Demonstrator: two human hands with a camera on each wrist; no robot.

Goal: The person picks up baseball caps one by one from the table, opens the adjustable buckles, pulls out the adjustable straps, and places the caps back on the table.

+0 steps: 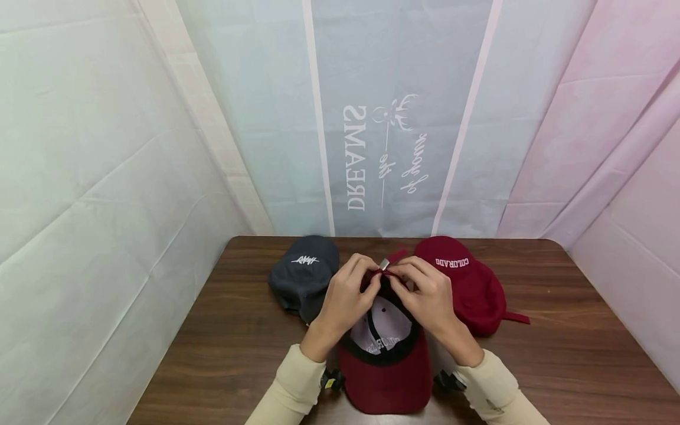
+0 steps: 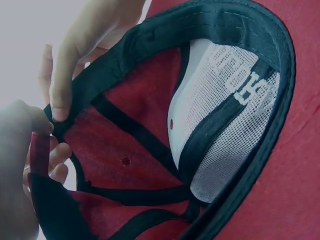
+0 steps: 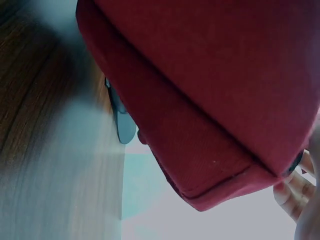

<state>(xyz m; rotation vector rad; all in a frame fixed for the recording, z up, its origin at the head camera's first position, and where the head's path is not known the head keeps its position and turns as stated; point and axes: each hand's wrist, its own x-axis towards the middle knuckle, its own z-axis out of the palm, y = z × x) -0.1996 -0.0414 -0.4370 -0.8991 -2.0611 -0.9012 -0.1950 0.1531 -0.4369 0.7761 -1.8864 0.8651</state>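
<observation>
A maroon baseball cap (image 1: 386, 383) is tipped so that its inside faces me, brim toward me. Its black sweatband and pale mesh-backed front panel (image 2: 220, 120) show in the left wrist view. At the cap's back edge, my left hand (image 1: 347, 295) pinches the maroon strap beside a metal buckle (image 1: 384, 264). My right hand (image 1: 425, 292) pinches the strap from the other side, fingertips close to the left ones. A loose strap end (image 1: 397, 255) sticks up past the buckle. In the right wrist view, the cap's outer cloth (image 3: 200, 100) hides most of the fingers.
A dark navy cap (image 1: 304, 274) with white lettering lies left of the hands. Another maroon cap (image 1: 462, 283), marked COLORADO, lies at right with its strap (image 1: 516, 317) sticking out. All are on a brown wooden table (image 1: 563, 336), with hanging cloth (image 1: 393, 71) behind and at the sides.
</observation>
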